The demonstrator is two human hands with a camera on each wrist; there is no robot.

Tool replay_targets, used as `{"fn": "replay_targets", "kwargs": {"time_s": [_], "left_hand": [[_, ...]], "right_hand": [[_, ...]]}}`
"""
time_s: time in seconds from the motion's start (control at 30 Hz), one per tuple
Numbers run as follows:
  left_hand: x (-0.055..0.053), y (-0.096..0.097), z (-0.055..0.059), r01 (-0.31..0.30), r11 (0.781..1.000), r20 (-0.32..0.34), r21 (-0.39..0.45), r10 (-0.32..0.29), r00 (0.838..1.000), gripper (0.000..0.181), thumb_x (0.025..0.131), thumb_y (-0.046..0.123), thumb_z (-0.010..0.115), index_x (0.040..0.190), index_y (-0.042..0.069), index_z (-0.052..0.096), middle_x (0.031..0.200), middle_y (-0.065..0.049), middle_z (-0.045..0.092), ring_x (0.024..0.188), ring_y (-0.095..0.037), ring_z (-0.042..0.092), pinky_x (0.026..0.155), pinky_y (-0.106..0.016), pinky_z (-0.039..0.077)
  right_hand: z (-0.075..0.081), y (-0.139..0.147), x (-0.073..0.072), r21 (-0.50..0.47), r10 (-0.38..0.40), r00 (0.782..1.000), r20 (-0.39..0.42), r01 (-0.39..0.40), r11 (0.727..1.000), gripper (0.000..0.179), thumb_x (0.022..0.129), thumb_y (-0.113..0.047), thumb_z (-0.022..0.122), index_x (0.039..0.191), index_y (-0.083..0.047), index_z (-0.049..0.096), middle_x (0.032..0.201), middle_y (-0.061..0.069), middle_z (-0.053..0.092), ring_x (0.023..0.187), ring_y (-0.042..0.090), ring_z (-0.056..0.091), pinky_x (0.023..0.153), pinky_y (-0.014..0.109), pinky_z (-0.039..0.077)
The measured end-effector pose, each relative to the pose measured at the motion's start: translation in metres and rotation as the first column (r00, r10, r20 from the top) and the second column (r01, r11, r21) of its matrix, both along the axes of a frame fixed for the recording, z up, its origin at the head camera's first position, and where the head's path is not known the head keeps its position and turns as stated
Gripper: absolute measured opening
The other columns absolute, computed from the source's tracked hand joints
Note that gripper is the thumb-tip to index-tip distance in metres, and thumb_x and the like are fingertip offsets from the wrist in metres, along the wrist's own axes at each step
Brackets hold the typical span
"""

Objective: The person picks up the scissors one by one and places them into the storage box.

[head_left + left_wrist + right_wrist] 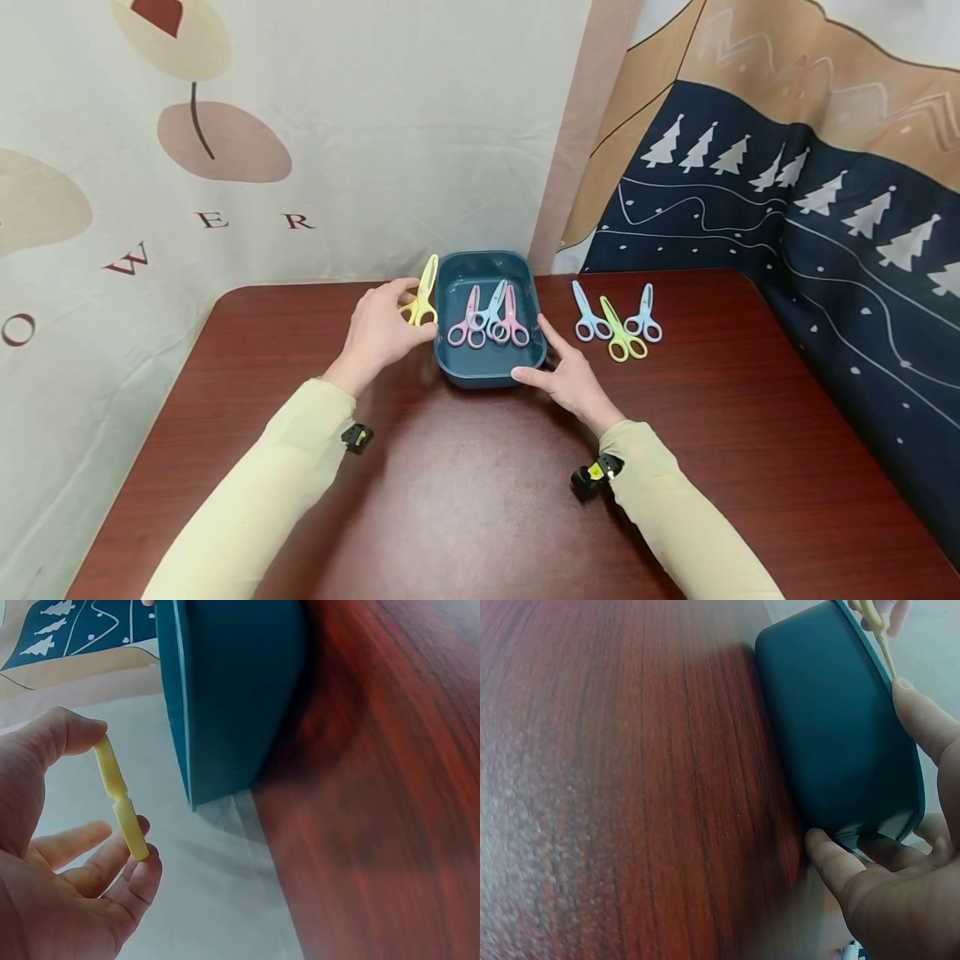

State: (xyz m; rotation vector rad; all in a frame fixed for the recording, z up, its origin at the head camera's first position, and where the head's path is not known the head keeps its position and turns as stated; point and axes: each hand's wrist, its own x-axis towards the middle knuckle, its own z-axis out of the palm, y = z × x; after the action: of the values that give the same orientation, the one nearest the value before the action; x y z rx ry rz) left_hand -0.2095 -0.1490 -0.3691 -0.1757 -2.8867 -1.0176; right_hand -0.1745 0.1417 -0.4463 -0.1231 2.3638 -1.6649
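Note:
My left hand (380, 331) pinches a pair of yellow scissors (427, 289) between thumb and fingers, at the left rim of a dark teal plastic bin (480, 379). In the left wrist view the yellow scissors (112, 774) appear edge-on. Inside the bin lie pink scissors (465, 323), blue scissors (491, 310) and a second pink pair (511, 319). My right hand (570, 377) rests against the bin's right front corner. Its fingers are spread along the side, and the thumb (922, 712) presses at the rim in the right wrist view.
Right of the bin, on the brown wooden table (480, 500), lie blue scissors (588, 312), green scissors (621, 332) and another blue pair (644, 315). A pale printed cloth (375, 167) hangs behind the table, a navy one with trees (750, 208) at the right.

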Motion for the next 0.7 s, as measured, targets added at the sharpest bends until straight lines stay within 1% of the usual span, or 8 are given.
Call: {"fn": "replay_targets", "kwargs": {"time_s": [0.17, 0.23, 0.33, 0.4, 0.47, 0.57, 0.67, 0.7], "left_hand": [[-0.001, 0.007, 0.004, 0.006, 1.0, 0.011, 0.003, -0.006, 1.0, 0.071, 0.079, 0.027, 0.081, 0.144, 0.009, 0.058, 0.117, -0.013, 0.073, 0.11, -0.031, 0.054, 0.086, -0.045, 0.047], [-0.001, 0.01, 0.006, 0.01, 1.0, 0.018, 0.003, -0.01, 1.0, 0.071, 0.08, 0.027, 0.081, 0.144, 0.008, 0.057, 0.118, -0.013, 0.072, 0.112, -0.032, 0.055, 0.088, -0.046, 0.048], [-0.001, 0.014, 0.009, 0.013, 1.0, 0.032, 0.002, -0.013, 0.999, 0.073, 0.08, 0.028, 0.082, 0.146, 0.008, 0.055, 0.119, -0.014, 0.072, 0.113, -0.032, 0.057, 0.088, -0.046, 0.05], [-0.001, 0.016, 0.011, 0.01, 1.0, 0.043, -0.002, -0.01, 0.999, 0.074, 0.08, 0.028, 0.082, 0.146, 0.009, 0.055, 0.12, -0.014, 0.072, 0.114, -0.032, 0.057, 0.089, -0.046, 0.05], [-0.002, 0.018, 0.012, 0.01, 1.0, 0.052, 0.001, -0.01, 0.999, 0.074, 0.08, 0.028, 0.082, 0.146, 0.009, 0.055, 0.122, -0.014, 0.071, 0.114, -0.031, 0.058, 0.089, -0.046, 0.051], [-0.003, 0.02, 0.014, 0.01, 1.0, 0.064, -0.002, -0.01, 0.998, 0.074, 0.08, 0.029, 0.082, 0.146, 0.009, 0.054, 0.123, -0.014, 0.07, 0.113, -0.03, 0.058, 0.088, -0.045, 0.051], [-0.004, 0.022, 0.015, 0.011, 1.0, 0.075, -0.007, -0.011, 0.997, 0.073, 0.081, 0.029, 0.082, 0.146, 0.009, 0.055, 0.123, -0.013, 0.07, 0.108, -0.029, 0.06, 0.086, -0.043, 0.052], [-0.005, 0.023, 0.016, 0.013, 1.0, 0.077, -0.011, -0.012, 0.997, 0.073, 0.081, 0.029, 0.082, 0.146, 0.008, 0.055, 0.123, -0.012, 0.07, 0.107, -0.028, 0.06, 0.085, -0.043, 0.052]], "right_hand": [[0.001, 0.0, 0.0, 0.005, -0.002, 1.0, 0.001, 0.002, 1.0, 0.1, 0.09, -0.029, 0.083, 0.167, -0.029, 0.018, 0.167, 0.012, 0.032, 0.146, 0.037, 0.041, 0.071, 0.031, 0.05], [0.002, 0.0, 0.001, 0.007, -0.005, 1.0, -0.002, 0.005, 1.0, 0.1, 0.09, -0.029, 0.083, 0.167, -0.029, 0.019, 0.167, 0.012, 0.032, 0.147, 0.036, 0.04, 0.076, 0.032, 0.051], [0.002, -0.001, 0.001, 0.017, -0.006, 1.0, -0.012, 0.006, 1.0, 0.1, 0.09, -0.03, 0.083, 0.167, -0.028, 0.019, 0.168, 0.011, 0.031, 0.149, 0.035, 0.038, 0.089, 0.031, 0.05], [0.001, -0.001, 0.0, 0.009, -0.004, 1.0, -0.017, 0.004, 1.0, 0.101, 0.09, -0.029, 0.083, 0.167, -0.027, 0.018, 0.167, 0.012, 0.031, 0.149, 0.035, 0.039, 0.089, 0.03, 0.05], [0.0, -0.001, 0.0, -0.002, -0.003, 1.0, -0.018, 0.003, 1.0, 0.101, 0.09, -0.027, 0.083, 0.167, -0.027, 0.019, 0.167, 0.012, 0.032, 0.147, 0.034, 0.041, 0.084, 0.028, 0.051], [-0.001, -0.001, -0.001, -0.028, -0.004, 1.0, -0.016, 0.003, 1.0, 0.101, 0.089, -0.025, 0.084, 0.167, -0.027, 0.019, 0.165, 0.014, 0.035, 0.142, 0.034, 0.045, 0.068, 0.029, 0.049], [-0.001, -0.001, 0.0, -0.031, -0.004, 1.0, -0.013, 0.004, 1.0, 0.101, 0.089, -0.025, 0.084, 0.167, -0.027, 0.019, 0.165, 0.014, 0.035, 0.14, 0.034, 0.046, 0.061, 0.029, 0.047], [-0.001, -0.001, 0.0, -0.03, -0.004, 1.0, -0.014, 0.003, 1.0, 0.101, 0.089, -0.025, 0.084, 0.167, -0.026, 0.019, 0.165, 0.014, 0.035, 0.141, 0.034, 0.045, 0.062, 0.029, 0.047]]}}
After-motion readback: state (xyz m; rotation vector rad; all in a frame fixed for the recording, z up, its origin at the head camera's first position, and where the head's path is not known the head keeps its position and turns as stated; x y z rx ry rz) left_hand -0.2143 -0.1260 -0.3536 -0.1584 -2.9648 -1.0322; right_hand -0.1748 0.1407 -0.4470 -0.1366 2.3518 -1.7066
